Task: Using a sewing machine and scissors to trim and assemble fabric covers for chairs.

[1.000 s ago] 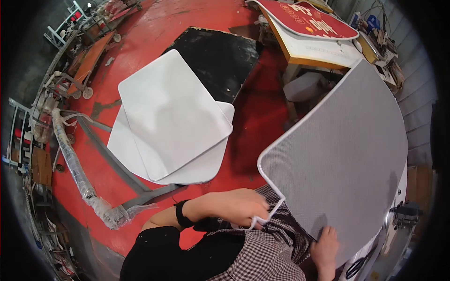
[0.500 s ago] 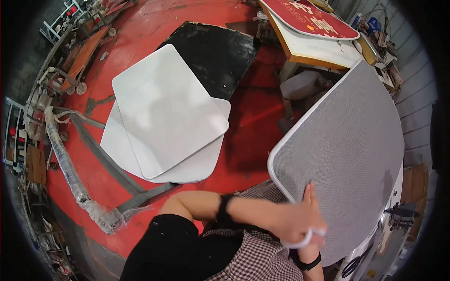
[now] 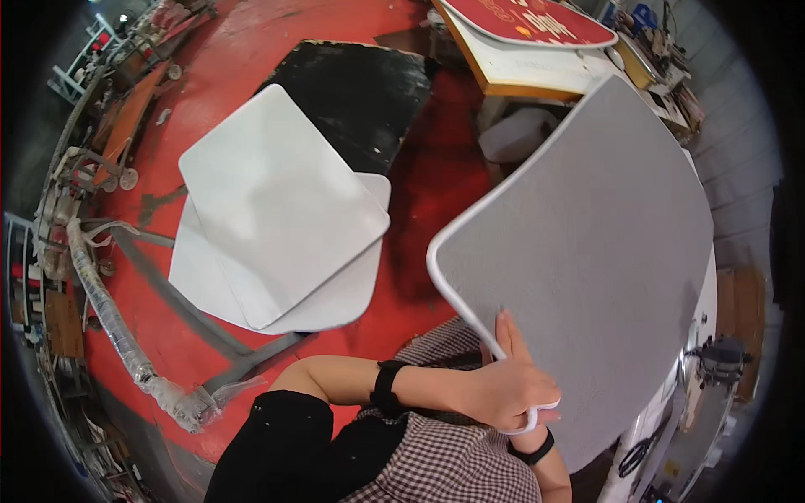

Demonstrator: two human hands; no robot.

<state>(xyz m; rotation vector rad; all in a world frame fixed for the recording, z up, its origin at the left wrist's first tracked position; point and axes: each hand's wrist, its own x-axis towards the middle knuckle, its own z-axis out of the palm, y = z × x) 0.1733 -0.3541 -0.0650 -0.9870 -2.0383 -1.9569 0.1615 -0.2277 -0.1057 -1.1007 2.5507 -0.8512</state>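
Grey panel (image 3: 587, 277) with white rounded edging fills the right of the frame, tilted up. Two white panels (image 3: 277, 218) lie stacked at centre left on the red floor (image 3: 226, 50). Left hand (image 3: 511, 390) clasps the grey panel's lower corner; right hand's grip cannot be told, hidden beneath.

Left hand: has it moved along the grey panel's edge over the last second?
Yes. The left hand slid right along the grey panel rim to its lower corner.
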